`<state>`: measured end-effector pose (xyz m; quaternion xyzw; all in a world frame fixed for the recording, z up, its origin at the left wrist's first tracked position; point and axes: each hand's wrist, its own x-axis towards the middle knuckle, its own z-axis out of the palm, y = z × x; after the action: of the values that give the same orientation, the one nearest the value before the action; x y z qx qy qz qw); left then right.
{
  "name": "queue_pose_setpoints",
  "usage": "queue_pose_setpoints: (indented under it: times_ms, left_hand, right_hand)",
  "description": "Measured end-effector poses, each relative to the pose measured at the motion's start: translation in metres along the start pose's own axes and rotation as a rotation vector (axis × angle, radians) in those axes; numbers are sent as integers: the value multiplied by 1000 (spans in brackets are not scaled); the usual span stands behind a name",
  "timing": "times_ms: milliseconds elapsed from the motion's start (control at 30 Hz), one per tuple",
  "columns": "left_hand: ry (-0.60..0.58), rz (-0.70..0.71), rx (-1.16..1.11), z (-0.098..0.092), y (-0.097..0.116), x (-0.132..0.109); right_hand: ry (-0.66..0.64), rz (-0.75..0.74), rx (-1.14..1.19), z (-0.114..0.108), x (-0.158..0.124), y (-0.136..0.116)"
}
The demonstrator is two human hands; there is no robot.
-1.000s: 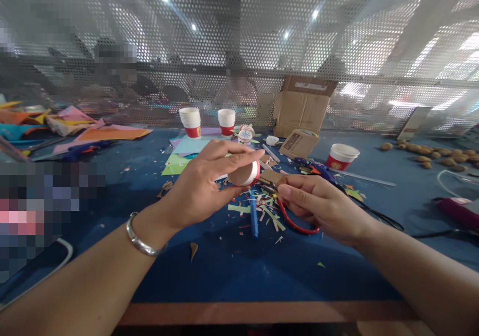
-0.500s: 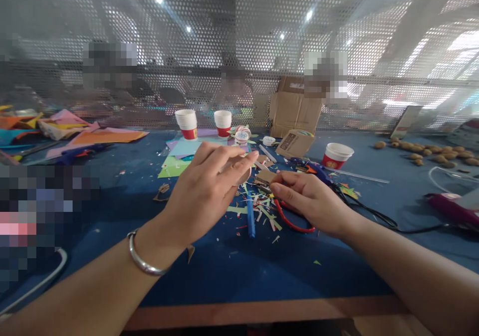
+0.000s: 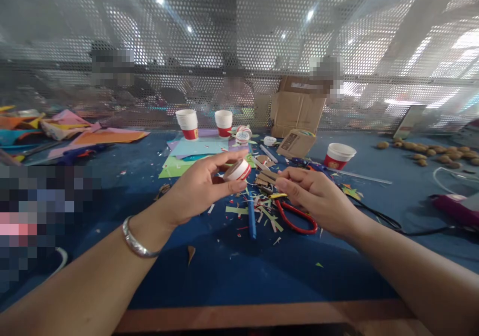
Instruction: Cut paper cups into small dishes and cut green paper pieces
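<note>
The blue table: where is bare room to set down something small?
Mostly between the blue stick and the table's front edge, apart from a few small scraps. A smaller patch lies between the rightmost paper cup and the brown lumps. Crowded: the middle, with paper shreds and the red-handled tool near the right hand.

The only camera looks from the wearer's head, close over the near edge of the worktop, angled forward and down; its view reaches the perforated screen along the far edge.
</note>
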<state>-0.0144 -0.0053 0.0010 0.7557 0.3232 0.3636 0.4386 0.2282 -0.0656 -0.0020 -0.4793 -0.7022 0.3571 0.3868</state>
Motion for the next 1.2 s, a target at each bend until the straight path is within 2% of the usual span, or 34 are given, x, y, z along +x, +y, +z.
queue_pose_setpoints:
  times_ms: [100, 267, 467, 633, 833, 1033, 1200]
  left_hand:
    - [-19, -15, -74, 2, 2, 0]
    - [-40, -37, -76, 4, 2, -1]
    - [-111, -37, 97, 17, 8, -6]
    - [-175, 11, 221, 31, 14, -11]
    - [-240, -98, 235, 34, 15, -13]
    - [-274, -91, 186, 32, 13, -14]
    - [-372, -182, 79, 32, 13, -14]
  right_hand:
    - [11, -11, -19, 2, -1, -1]
    - [93, -65, -39, 5, -6, -4]
    - [176, -80, -8, 11, -6, -4]
    - [67, -39, 45, 17, -4, 0]
    - [16, -137, -150, 18, -4, -3]
    - [-30, -97, -135, 20, -9, -6]
    - [-115, -34, -37, 20, -9, -3]
